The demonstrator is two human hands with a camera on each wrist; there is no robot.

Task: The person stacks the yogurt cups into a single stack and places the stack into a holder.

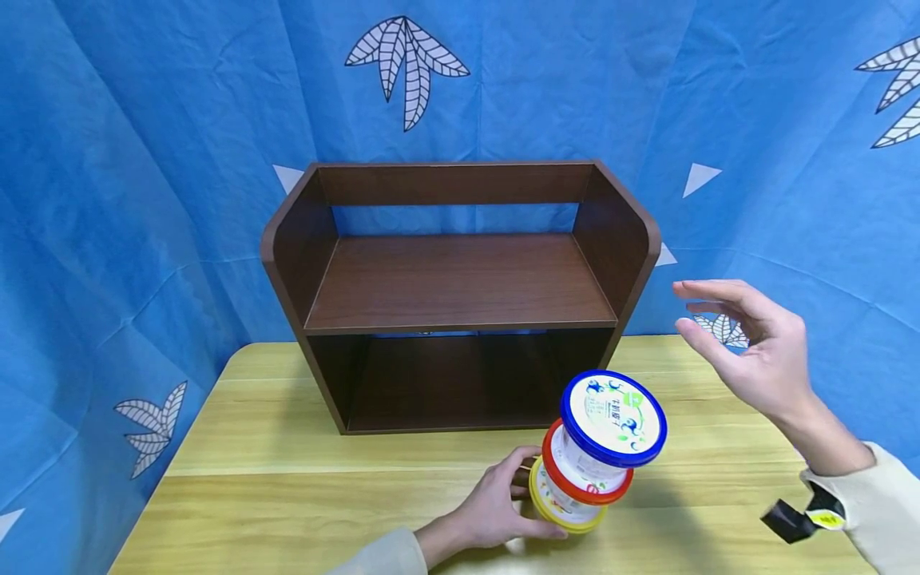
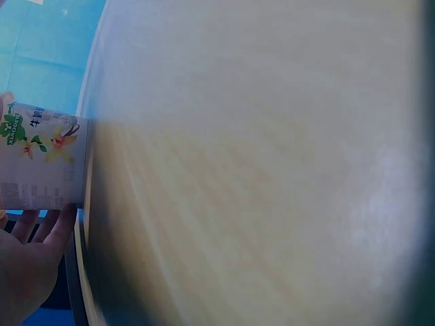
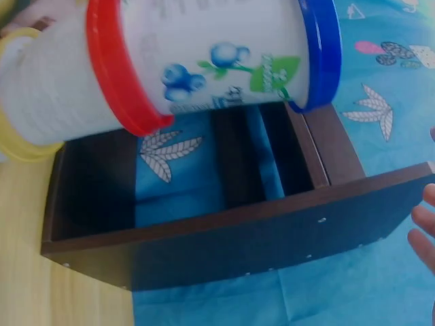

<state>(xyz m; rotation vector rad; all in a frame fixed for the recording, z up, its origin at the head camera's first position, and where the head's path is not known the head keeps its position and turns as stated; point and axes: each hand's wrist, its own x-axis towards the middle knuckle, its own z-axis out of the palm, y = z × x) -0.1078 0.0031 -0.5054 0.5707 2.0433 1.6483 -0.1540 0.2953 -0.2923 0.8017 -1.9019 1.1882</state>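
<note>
Three round white tubs stand stacked on the table, leaning a little rightward in the head view. The blue-lidded tub (image 1: 614,417) is on top, the red-lidded tub (image 1: 585,489) in the middle, and the yellow-lidded tub (image 1: 575,526) at the bottom. My left hand (image 1: 492,505) grips the bottom tub from the left, thumb at its near side and fingers at its far side. In the left wrist view, fingers lie against that tub's printed white wall (image 2: 44,163). My right hand (image 1: 765,351) is raised to the right of the stack, fingers and thumb apart, holding nothing.
A dark brown two-tier shelf (image 1: 463,279) stands behind the stack on the pale wooden table (image 1: 273,487). Its right side panel (image 3: 224,248) shows large in the right wrist view. Blue patterned cloth (image 1: 180,120) hangs behind and at both sides.
</note>
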